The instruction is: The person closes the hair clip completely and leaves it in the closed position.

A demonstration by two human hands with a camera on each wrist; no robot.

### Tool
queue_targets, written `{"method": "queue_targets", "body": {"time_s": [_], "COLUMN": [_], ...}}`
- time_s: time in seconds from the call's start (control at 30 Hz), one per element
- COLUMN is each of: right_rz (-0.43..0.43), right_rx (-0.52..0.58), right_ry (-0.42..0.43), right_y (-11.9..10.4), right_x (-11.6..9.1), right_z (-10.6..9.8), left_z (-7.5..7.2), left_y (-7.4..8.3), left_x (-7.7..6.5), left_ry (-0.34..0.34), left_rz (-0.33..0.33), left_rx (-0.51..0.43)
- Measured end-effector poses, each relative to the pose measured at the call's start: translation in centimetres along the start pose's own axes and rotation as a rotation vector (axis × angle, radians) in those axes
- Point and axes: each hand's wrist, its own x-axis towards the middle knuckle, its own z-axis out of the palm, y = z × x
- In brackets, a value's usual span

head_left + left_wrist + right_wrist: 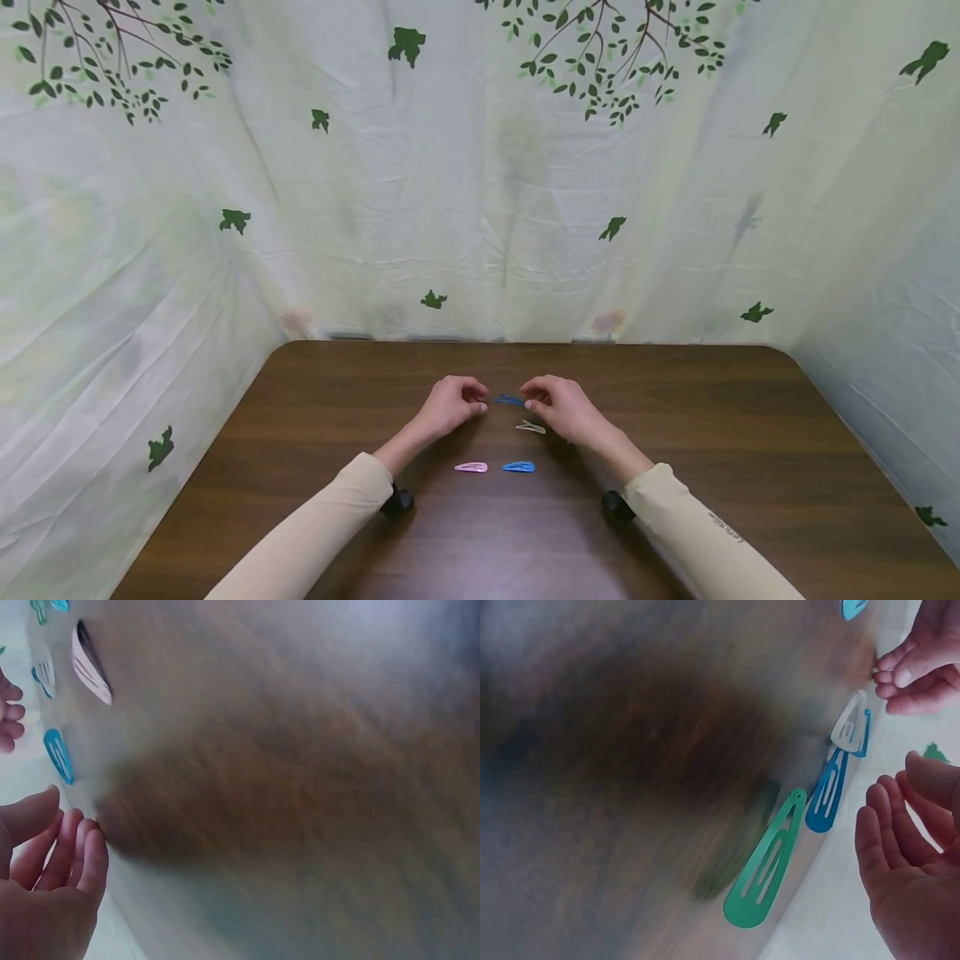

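Both hands hover at the far middle of the table, holding nothing. My left hand [455,403] has loosely bent fingers, its tips just left of a blue snap hair clip [509,400]. On that clip's other side, my right hand [561,407] is bent the same way, fingertips close to its right end. A pale green hair clip [531,427] lies just nearer, beside the right hand. Closer to me are a pink hair clip [471,467] and another blue clip [518,467], side by side. The right wrist view shows a green clip [763,862] and a white clip [849,724] overlapping blue.
The brown wooden table [720,467] has rounded far corners. A pale curtain [480,208] printed with leaves and birds hangs behind it and at both sides. Dark wrist cameras sit under both sleeves, the left one [397,502] and the right one [618,507].
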Motion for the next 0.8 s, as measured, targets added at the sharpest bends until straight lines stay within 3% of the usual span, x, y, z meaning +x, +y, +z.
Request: {"method": "queue_targets", "body": {"time_s": [0.2, 0.4, 0.8], "right_rz": [0.002, 0.035, 0.129], "right_rx": [-0.036, -0.063, 0.01], "right_ry": [-0.05, -0.095, -0.124], "right_y": [0.7, 1.0, 1.6], "right_x": [1.0, 2.1, 3.1], "right_z": [0.4, 0.7, 1.0], "left_z": [-0.1, -0.1, -0.3], "left_y": [-0.7, -1.1, -1.7], "left_x": [0.5, 1.2, 2.5], "left_ry": [-0.005, -0.054, -0.168], "left_rz": [0.002, 0.027, -0.026], "left_rx": [-0.038, -0.04, -0.125]}}
